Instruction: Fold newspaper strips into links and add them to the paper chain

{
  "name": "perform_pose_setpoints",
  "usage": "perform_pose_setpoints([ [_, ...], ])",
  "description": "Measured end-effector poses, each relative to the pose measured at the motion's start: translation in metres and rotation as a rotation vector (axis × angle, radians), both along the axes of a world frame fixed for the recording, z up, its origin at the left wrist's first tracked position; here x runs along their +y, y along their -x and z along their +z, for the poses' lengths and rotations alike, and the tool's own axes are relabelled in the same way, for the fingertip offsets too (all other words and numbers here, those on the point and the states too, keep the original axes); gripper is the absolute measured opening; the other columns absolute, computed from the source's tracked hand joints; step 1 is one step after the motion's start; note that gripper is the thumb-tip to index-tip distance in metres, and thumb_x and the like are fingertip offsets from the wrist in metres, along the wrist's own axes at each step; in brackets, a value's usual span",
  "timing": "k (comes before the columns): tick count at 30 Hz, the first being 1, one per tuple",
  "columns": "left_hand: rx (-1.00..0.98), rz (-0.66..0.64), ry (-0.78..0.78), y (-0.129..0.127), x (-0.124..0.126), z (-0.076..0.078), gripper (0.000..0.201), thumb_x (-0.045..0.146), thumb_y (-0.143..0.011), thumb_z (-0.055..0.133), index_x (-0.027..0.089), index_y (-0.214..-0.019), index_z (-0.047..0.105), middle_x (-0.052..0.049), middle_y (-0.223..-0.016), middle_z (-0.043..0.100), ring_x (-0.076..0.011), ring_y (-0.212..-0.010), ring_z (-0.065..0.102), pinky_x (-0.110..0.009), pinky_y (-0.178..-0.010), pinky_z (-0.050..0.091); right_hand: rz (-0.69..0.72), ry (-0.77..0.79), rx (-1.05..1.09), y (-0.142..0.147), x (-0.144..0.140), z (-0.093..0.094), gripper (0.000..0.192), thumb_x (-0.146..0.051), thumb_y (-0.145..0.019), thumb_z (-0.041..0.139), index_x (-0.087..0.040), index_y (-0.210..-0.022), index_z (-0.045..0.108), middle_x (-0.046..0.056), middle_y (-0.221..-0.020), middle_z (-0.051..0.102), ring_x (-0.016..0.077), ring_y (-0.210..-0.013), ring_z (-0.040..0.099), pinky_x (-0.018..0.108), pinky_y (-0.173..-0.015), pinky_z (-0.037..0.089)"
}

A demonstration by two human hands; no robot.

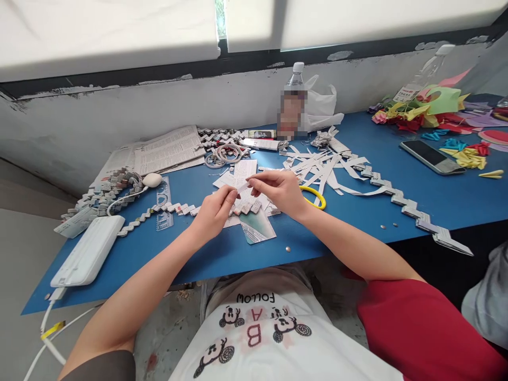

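Blue tabletop under a scuffed white wall, littered with paper work. Centre: small white paper strip held just above the surface, pinched at one end by left hand, at the other by right hand, fingertips closed on it. Judged step: folding one strip into a link. Directly beneath: zigzag chain of folded links running left toward a heap of finished chain. Next move likely calls for a firm, square crease and alignment with the chain's end. Around: loose cut strips, yellow ring, newspaper, power bank, phone, water bottle, coloured paper pieces far right.
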State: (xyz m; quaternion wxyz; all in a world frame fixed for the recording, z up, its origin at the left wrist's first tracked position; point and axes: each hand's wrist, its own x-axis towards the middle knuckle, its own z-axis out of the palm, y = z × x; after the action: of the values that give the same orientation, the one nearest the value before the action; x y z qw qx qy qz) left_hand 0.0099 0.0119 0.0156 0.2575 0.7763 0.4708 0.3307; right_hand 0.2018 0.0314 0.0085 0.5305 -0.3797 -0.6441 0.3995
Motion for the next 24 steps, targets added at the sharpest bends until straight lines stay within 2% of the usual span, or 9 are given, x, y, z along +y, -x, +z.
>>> perform_pose_setpoints([
  [4, -0.075, 0.046, 0.027, -0.0009, 0.0007, 0.0003, 0.032, 0.042, -0.094, 0.044, 0.018, -0.079, 0.059, 0.003, -0.06, 0.049, -0.0107, -0.054, 0.042, -0.023, -0.052, 0.033, 0.011, 0.068, 0.046, 0.003, -0.001, -0.0004, 0.027, -0.037, -0.074, 0.072, -0.014, -0.086, 0.077, 0.006, -0.074, 0.074, 0.0156, -0.059, 0.067, 0.031, -0.061, 0.058],
  [8, -0.115, 0.043, 0.045, -0.0013, 0.002, 0.0, 0.03, 0.04, -0.093, 0.046, 0.018, -0.078, 0.059, 0.003, -0.059, 0.047, -0.0095, -0.05, 0.039, -0.023, -0.05, 0.03, 0.002, 0.14, 0.077, 0.0048, -0.0009, -0.0012, 0.032, -0.042, -0.068, 0.076, -0.014, -0.083, 0.077, 0.007, -0.074, 0.074, 0.0164, -0.059, 0.067, 0.031, -0.058, 0.059],
  [13, -0.132, 0.064, 0.045, -0.0012, 0.0022, -0.001, 0.028, 0.039, -0.092, 0.046, 0.018, -0.077, 0.058, 0.003, -0.058, 0.048, -0.0088, -0.047, 0.038, -0.023, -0.047, 0.029, -0.042, 0.142, 0.06, 0.0017, 0.0017, -0.0011, 0.035, -0.044, -0.068, 0.076, -0.013, -0.083, 0.075, 0.007, -0.074, 0.073, 0.0163, -0.059, 0.067, 0.029, -0.054, 0.056],
  [20, -0.117, 0.1, 0.033, -0.0003, 0.0034, -0.0005, 0.028, 0.04, -0.09, 0.048, 0.018, -0.075, 0.056, 0.005, -0.053, 0.042, -0.0085, -0.045, 0.032, -0.024, -0.047, 0.028, 0.048, 0.063, -0.088, -0.0008, 0.0072, -0.0068, 0.025, -0.039, -0.082, 0.064, -0.015, -0.084, 0.063, 0.005, -0.077, 0.069, 0.0153, -0.067, 0.065, 0.025, -0.052, 0.05],
  [22, -0.125, 0.095, 0.046, 0.0006, 0.0058, -0.0009, 0.029, 0.041, -0.09, 0.047, 0.018, -0.074, 0.055, 0.005, -0.053, 0.042, -0.0087, -0.046, 0.033, -0.024, -0.047, 0.028, 0.041, -0.023, -0.185, -0.0012, 0.0072, -0.007, 0.017, -0.033, -0.087, 0.056, -0.016, -0.086, 0.059, 0.005, -0.078, 0.067, 0.0153, -0.069, 0.063, 0.026, -0.057, 0.05],
  [24, -0.157, 0.087, 0.07, 0.0016, 0.0094, -0.0013, 0.031, 0.042, -0.089, 0.047, 0.018, -0.071, 0.054, 0.004, -0.053, 0.042, -0.0092, -0.047, 0.034, -0.024, -0.048, 0.029, -0.005, -0.173, -0.303, -0.0014, 0.0068, -0.0066, 0.011, -0.027, -0.09, 0.05, -0.018, -0.087, 0.056, 0.005, -0.08, 0.066, 0.0161, -0.073, 0.062, 0.03, -0.066, 0.05],
])
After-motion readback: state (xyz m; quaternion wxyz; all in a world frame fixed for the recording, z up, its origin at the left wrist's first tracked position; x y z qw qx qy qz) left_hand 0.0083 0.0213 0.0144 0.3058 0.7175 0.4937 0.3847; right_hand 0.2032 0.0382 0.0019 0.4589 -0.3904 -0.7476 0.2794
